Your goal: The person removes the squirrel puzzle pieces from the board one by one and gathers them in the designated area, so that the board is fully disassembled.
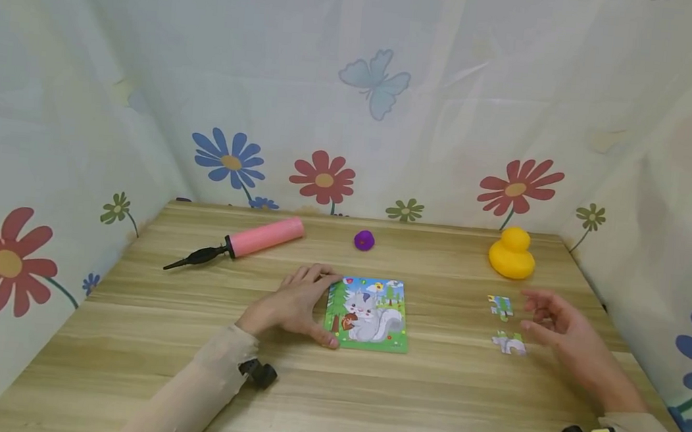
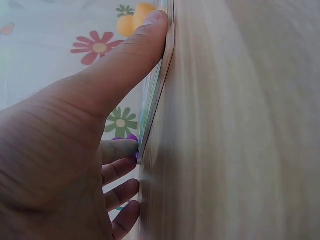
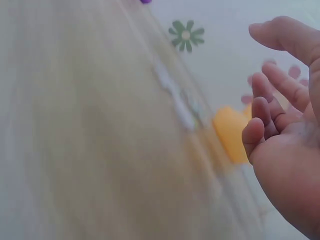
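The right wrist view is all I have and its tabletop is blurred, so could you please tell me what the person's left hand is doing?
Observer: The left hand touches the left side of a thin, square board printed with a grey squirrel.
Operator: Thank you; could you tell me which loose pieces lie by the right hand?
Observer: Two: a small, flat, blue-and-green jigsaw piece and, nearer the person, a small, flat, grey-and-green jigsaw piece.
Operator: And may I ask what else lies on the left part of the wood-grain table?
Observer: A pink-and-black, cylindrical, plastic-looking pump lies there.
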Tool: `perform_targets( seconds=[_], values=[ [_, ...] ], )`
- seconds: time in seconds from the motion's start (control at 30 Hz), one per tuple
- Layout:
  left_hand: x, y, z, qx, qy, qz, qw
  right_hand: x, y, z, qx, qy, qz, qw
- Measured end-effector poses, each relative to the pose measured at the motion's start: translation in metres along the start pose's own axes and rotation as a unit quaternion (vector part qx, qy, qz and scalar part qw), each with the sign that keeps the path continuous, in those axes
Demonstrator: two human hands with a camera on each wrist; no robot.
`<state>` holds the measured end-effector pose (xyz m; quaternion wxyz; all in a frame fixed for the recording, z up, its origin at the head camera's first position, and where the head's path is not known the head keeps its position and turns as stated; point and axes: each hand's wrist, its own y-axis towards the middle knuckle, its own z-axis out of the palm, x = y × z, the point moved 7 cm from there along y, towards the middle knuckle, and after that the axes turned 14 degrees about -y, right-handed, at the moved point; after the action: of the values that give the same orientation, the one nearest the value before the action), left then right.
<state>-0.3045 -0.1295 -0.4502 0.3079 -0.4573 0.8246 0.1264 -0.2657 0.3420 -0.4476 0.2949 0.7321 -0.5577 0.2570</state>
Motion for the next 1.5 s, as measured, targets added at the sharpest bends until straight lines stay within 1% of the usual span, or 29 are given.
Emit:
perform_targets(
  seconds=[0.1, 0.27, 0.47, 0.63, 0.8, 1.0, 1.2, 1.37, 1.5],
  values=[
    [-0.001, -0.001, 0.0, -0.001, -0.004, -0.002, 1.0, 0.017, 0.009, 0.001, -0.009, 0.012, -0.023, 0.9996],
    [-0.002, -0.001, 0.0, 0.001, -0.003, -0.003, 1.0, 0.052, 0.028, 0.013, 0.004, 0.053, -0.063, 0.9966],
    [-0.003, -0.002, -0.001, 0.0, -0.005, -0.001, 1.0, 0.088, 0.053, 0.034, 0.031, 0.067, -0.084, 0.9937],
    [-0.004, -0.003, -0.001, -0.002, -0.006, 0.002, 1.0, 0.108, 0.067, 0.053, 0.039, 0.082, -0.096, 0.9913],
    [-0.003, -0.003, -0.002, -0.003, -0.005, 0.0, 1.0, 0.117, 0.074, 0.074, 0.053, 0.078, -0.093, 0.9912],
    [-0.003, -0.002, -0.001, -0.001, -0.003, -0.003, 1.0, 0.122, 0.074, 0.098, 0.066, 0.06, -0.094, 0.9916],
    [-0.004, -0.002, 0.0, 0.0, -0.005, -0.005, 1.0, 0.124, 0.073, 0.119, 0.077, 0.05, -0.109, 0.9899],
    [-0.003, -0.002, 0.0, 0.0, -0.005, -0.004, 1.0, 0.123, 0.07, 0.133, 0.096, 0.056, -0.101, 0.9887],
    [-0.002, -0.002, 0.0, 0.0, -0.004, -0.004, 1.0, 0.119, 0.067, 0.145, 0.122, 0.05, -0.098, 0.9865]
  ],
)
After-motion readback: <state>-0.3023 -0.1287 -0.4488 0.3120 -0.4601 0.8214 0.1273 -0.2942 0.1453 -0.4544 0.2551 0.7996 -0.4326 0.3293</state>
